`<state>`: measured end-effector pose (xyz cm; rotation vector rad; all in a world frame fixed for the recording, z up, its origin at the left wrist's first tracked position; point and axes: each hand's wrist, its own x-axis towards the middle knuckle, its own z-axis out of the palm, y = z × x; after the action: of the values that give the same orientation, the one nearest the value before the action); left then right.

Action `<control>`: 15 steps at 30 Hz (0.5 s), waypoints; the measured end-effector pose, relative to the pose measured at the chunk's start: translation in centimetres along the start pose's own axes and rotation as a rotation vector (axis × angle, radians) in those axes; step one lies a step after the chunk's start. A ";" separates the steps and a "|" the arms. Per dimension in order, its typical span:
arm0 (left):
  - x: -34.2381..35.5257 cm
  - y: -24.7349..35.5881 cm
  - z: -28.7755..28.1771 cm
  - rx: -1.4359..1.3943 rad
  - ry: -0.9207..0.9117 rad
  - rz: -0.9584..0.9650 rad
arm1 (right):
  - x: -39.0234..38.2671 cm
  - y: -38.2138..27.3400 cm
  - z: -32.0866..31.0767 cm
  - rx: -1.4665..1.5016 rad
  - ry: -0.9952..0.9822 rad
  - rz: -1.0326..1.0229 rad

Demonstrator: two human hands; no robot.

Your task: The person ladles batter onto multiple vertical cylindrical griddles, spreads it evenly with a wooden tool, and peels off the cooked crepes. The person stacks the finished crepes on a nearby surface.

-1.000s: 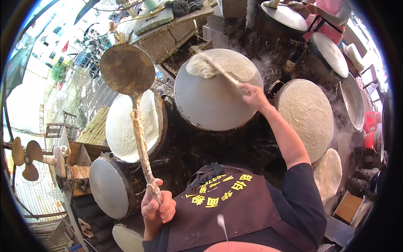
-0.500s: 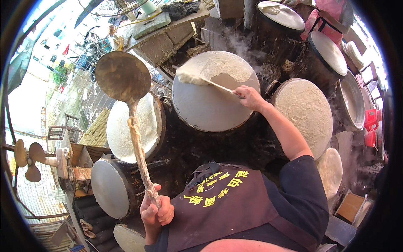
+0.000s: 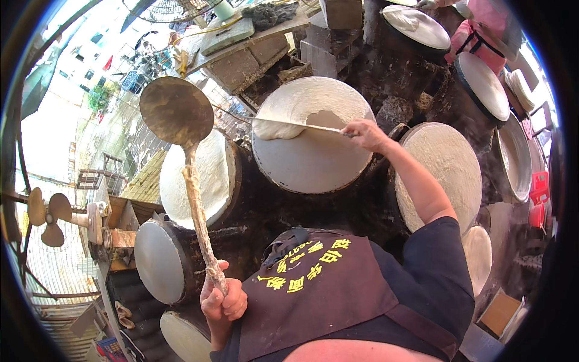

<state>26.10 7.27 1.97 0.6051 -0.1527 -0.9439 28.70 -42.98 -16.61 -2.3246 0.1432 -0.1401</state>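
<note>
Fingers [image 3: 224,300] of my left hand [image 3: 222,301] wrap shut around the ladle [image 3: 181,130] handle; my right hand [image 3: 366,133] grips a spreader stick [image 3: 295,123], smearing batter [image 3: 304,104] over the round griddle [image 3: 310,160].

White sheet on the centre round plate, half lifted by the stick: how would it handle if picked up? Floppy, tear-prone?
Likely floppy: the white sheet folds and bunches over the thin stick that the right hand holds. Probably thin and light, since a slim stick carries its edge. Possibly clingy or tear-prone, as part still lies flat on the round plate, but stickiness cannot be seen.
</note>
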 end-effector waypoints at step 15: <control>0.6 -1.5 2.3 0.038 0.078 0.038 | 4.0 2.3 -2.5 -0.189 0.036 -0.011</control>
<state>24.46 5.17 2.99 0.6710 -0.1121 -0.8807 32.10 -46.92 -16.38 -2.5121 0.1686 -0.1809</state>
